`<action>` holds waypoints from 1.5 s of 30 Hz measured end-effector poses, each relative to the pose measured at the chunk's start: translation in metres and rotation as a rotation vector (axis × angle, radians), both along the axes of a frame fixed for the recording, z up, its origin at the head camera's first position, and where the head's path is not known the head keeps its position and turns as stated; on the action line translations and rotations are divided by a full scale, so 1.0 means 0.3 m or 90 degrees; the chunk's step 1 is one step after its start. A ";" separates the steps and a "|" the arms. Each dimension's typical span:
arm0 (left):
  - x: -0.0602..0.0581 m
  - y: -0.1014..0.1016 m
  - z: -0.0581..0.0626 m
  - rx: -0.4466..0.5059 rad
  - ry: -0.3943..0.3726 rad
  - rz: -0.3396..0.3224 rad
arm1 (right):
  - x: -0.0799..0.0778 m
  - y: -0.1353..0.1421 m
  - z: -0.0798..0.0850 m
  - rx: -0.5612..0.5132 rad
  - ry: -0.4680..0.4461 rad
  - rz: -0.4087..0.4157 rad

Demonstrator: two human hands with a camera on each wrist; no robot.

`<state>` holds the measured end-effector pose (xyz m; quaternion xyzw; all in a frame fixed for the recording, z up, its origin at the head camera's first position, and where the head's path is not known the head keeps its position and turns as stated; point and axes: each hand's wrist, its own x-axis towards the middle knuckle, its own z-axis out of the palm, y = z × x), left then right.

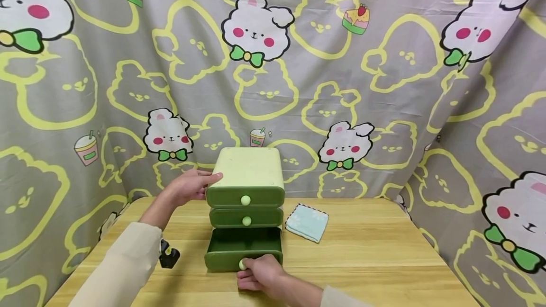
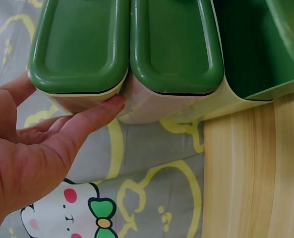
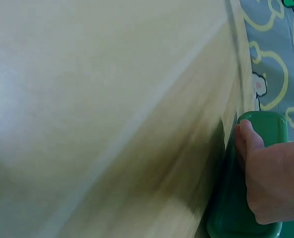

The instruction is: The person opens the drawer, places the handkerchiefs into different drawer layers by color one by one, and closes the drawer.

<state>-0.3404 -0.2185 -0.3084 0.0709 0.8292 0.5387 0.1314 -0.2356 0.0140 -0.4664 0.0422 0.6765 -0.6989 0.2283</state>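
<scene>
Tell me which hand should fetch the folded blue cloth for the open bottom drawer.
Right. The right hand at the bottom drawer knob is nearer the cloth; the left hand steadies the cabinet's far side.

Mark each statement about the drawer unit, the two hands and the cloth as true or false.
1. The bottom drawer is pulled out. True.
2. The right hand is at the top drawer's knob. False: it is at the bottom drawer's knob.
3. The left hand rests against the side of the drawer unit. True.
4. The folded blue cloth lies inside the open drawer. False: it lies on the table, beside the unit.
5. The top drawer is closed. True.
</scene>
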 end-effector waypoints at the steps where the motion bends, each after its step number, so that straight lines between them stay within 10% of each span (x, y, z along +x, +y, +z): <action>1: 0.001 0.001 0.000 -0.001 0.000 -0.001 | 0.008 0.002 0.001 0.004 -0.006 0.003; 32: 0.009 0.002 0.004 -0.004 0.004 -0.004 | 0.142 0.017 -0.013 0.092 0.035 0.017; 45: 0.010 0.001 -0.001 -0.002 0.008 -0.001 | 0.089 0.167 0.118 0.129 0.022 0.335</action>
